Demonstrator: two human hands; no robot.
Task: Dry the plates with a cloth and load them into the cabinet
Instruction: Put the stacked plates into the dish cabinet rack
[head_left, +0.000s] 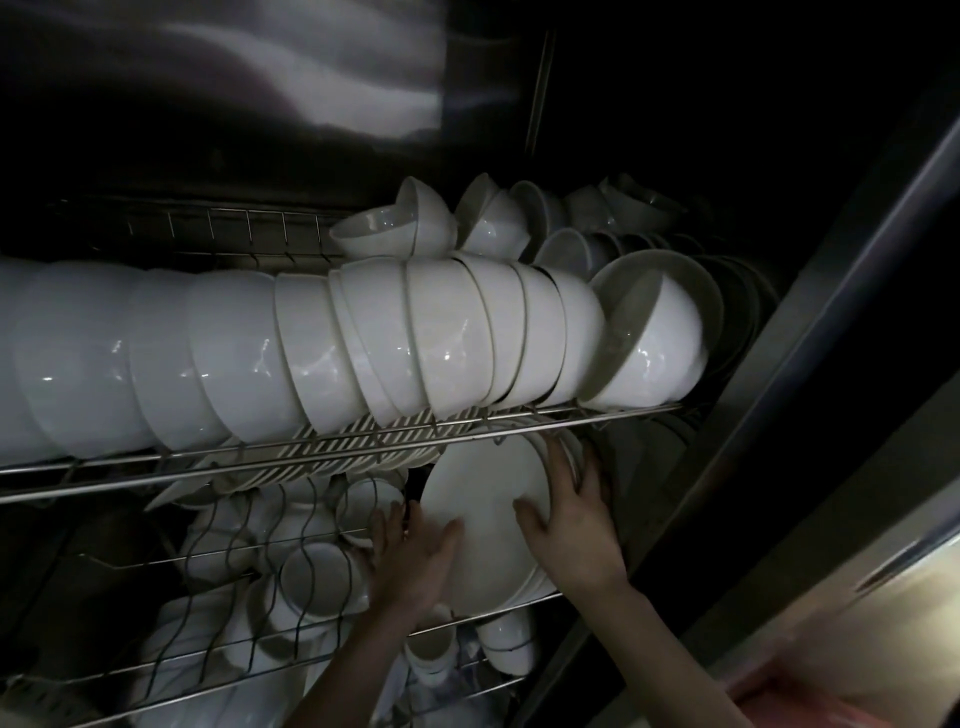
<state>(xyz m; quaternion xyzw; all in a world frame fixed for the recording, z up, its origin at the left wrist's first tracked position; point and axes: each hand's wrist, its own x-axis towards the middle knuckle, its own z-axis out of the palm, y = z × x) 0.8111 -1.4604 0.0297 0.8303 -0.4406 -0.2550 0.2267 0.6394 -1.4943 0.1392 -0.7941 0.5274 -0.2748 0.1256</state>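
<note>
plate (483, 493) upright in lower rack (498, 612), between hands: right hand (571, 525) grips rim, left hand (410, 558) seemingly pinches edge.

The bowls (363, 338) are glossy white with bright glints. The plate (483, 499) is plain white, as are the cups (311, 577). The wire racks (311, 457) are silvery. The cabinet (649, 104) is near black inside, its door frame (831, 364) grey. A pink patch (810, 701), perhaps cloth, shows lower right.
</note>
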